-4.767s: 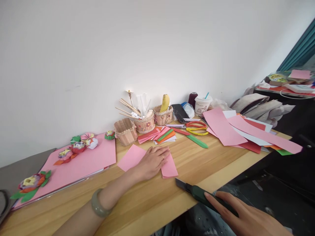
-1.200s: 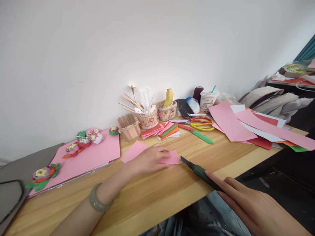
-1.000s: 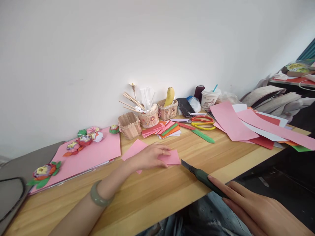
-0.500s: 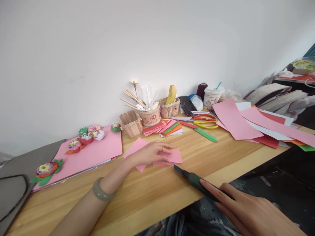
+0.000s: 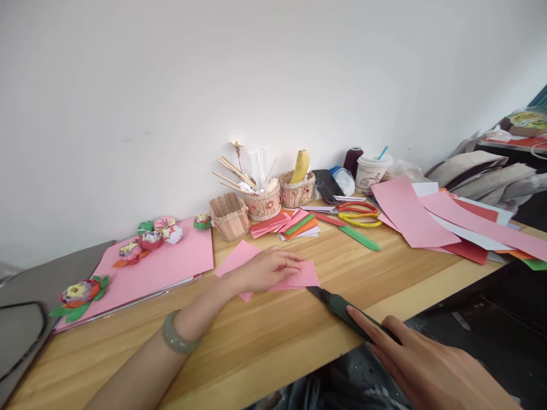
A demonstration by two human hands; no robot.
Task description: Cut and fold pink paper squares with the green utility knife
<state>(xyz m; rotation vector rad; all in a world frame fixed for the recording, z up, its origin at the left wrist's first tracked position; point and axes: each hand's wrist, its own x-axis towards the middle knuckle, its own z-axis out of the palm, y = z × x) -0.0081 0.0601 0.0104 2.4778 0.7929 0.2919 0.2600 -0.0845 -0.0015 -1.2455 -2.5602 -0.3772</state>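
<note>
1. Left hand point(image 5: 268, 269) lies flat, fingers spread and together with the sheet beneath, pressing a folded pink paper point(image 5: 299, 276) onto the wooden table point(image 5: 265, 336). It pins rather than grips; a jade-green bangle point(image 5: 176, 336) sits on that wrist.

2. Right hand point(image 5: 421, 370) is wrapped around the handle of a dark green utility knife point(image 5: 342, 307), forefinger laid along its back. The blade tip touches the table just beside the paper's near right corner.

3. The paper sits mid-table, near the front edge, one corner poking out under the left wrist.

4. Handling, by my reckoning: the sheet is light, thin and limp (card-weight at best), apt to slide on the smooth wood and to tear or crease if dragged. Best held by flat pressure close to the fold, fingers well clear of the blade's line. The knife wants a firm hold on the handle.

5. Further out: a stack of coloured paper strips point(image 5: 286, 224), craft-stick baskets point(image 5: 229, 215), red-and-yellow scissors point(image 5: 358, 212), a paper cup point(image 5: 371, 171), large pink sheets point(image 5: 410, 216) to the right, and paper flowers point(image 5: 147, 239) on a pink board to the left.
</note>
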